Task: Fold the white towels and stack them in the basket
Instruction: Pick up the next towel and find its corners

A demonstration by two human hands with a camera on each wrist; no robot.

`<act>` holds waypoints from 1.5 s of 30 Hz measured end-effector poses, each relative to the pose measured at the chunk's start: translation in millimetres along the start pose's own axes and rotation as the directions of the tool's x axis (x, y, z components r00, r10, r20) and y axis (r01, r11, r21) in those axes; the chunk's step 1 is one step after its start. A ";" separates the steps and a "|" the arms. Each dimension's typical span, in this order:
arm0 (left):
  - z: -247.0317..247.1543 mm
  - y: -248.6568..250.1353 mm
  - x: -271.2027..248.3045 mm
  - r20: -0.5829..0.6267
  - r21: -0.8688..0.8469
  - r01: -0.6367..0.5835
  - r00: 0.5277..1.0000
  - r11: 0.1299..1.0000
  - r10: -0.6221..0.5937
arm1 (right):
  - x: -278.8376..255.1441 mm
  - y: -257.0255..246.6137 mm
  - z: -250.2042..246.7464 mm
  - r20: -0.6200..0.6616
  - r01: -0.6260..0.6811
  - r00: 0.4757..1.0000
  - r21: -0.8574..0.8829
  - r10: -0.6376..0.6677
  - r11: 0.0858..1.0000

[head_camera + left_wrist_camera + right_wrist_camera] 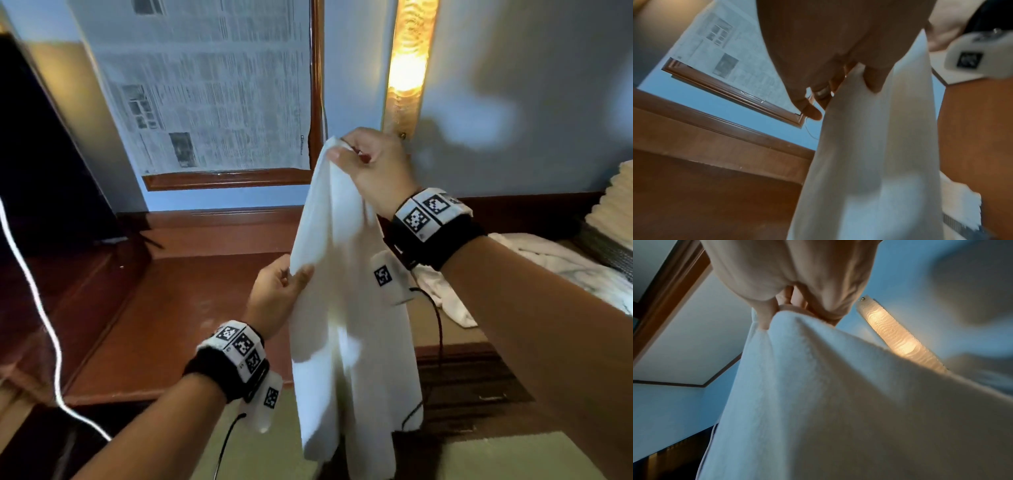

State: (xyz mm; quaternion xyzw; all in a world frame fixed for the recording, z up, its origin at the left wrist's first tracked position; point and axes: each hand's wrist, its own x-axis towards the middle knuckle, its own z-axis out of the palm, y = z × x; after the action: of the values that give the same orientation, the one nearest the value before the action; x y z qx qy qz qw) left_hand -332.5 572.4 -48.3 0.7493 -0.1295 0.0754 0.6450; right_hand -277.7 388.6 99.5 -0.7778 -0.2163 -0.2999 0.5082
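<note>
- Here, the right hand is raised in front of the wall, pinching the top corner of a white towel between thumb and curled fingers
- The right wrist view shows the same pinch from below, the fingers bunching the towel's upper edge just beside a lit wall lamp
- The left hand sits lower and grasps the towel's left edge, thumb in front and fingers behind
- In the left wrist view the thumb presses into the cloth, which hangs down in long folds
- The towel hangs free in the air between both hands, above a greenish floor
- More white cloth lies crumpled on the bed at the right, well apart from the held towel
- A newspaper-covered window in a wooden frame fills the wall behind, above a reddish-brown wooden ledge
- Both wrists wear black bands carrying square marker tags
</note>
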 end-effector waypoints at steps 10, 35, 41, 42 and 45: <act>38.6 -41.3 24.6 -0.036 0.349 0.057 0.998 0.935 -0.048 | 17.7 53.0 -62.0 0.013 -0.026 1.000 -0.154 0.029 0.988; 23.3 -66.7 8.9 -0.094 0.293 0.251 0.968 0.923 -0.233 | 11.8 77.5 -52.9 0.146 0.046 0.989 -0.138 -0.026 0.989; -3.3 -116.4 -32.1 -0.163 0.574 0.423 0.898 0.701 -0.408 | 18.9 82.7 -56.3 0.021 -0.057 0.998 -0.079 0.059 0.995; -11.2 -119.8 -38.4 -0.188 0.555 0.454 0.885 0.696 -0.427 | 17.3 88.4 -58.0 0.006 -0.088 0.996 -0.077 0.089 0.993; -43.2 -120.0 -46.4 -0.333 0.496 0.516 0.856 0.699 -0.395 | 9.5 114.4 -63.9 -0.057 -0.240 0.970 -0.146 0.234 0.960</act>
State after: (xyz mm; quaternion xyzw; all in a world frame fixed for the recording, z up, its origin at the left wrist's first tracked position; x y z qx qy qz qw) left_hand -339.6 635.7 -168.2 0.9033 0.1552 0.0229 0.3993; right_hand -213.2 285.4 49.9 -0.8286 -0.0879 -0.2676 0.4837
